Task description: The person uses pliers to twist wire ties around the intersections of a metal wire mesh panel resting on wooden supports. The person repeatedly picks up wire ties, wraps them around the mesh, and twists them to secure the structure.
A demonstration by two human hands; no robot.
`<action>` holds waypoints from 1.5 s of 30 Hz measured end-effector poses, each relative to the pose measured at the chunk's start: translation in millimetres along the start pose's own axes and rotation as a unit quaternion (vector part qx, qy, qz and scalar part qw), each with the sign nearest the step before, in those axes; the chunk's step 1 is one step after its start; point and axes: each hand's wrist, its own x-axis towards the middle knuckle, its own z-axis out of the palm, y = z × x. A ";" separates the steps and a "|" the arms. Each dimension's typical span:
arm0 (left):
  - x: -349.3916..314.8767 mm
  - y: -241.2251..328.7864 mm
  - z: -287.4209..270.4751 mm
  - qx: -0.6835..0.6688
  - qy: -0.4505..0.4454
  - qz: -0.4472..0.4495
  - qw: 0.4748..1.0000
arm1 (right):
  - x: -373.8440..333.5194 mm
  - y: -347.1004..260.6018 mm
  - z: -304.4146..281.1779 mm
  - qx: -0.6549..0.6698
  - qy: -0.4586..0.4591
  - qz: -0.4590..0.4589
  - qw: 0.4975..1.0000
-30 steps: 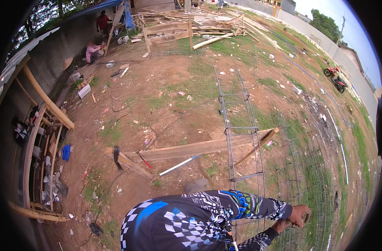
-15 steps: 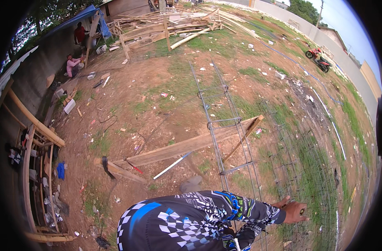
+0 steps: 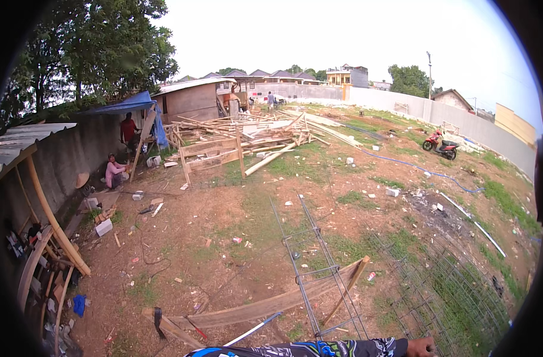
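Observation:
My left hand is at the lower edge, right of the middle, its fingers curled. The frame edge cuts it off, and I cannot make out what it holds. Its patterned sleeve stretches across the bottom from the left. A long rebar cage of steel rods and stirrups runs away from me, resting across a wooden plank on posts. Right of my hand, steel mesh or more tied bars lie over the grass. My right hand is out of view.
A blue-and-white tube leans near the plank. Bamboo poles frame a shelter at left. Two people, one in pink, one in red, are by the wall. A timber pile lies ahead; a red motorcycle stands right.
My view has tipped up, bringing sky, trees and houses into sight. The cage and plank sit lower in the picture, and most of my arms has dropped below the edge.

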 end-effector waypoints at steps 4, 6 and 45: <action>17.0 -3.6 -7.5 -0.005 0.024 0.043 0.999 | 7.0 -0.8 -4.1 -0.002 0.020 -0.023 1.000; 15.8 2.5 7.6 0.063 0.182 0.064 0.979 | 16.1 8.6 -17.6 -0.005 0.029 -0.034 0.999; 25.4 45.3 0.1 -0.056 -0.001 -0.071 0.996 | 55.0 32.3 -81.8 0.159 -0.248 0.018 0.955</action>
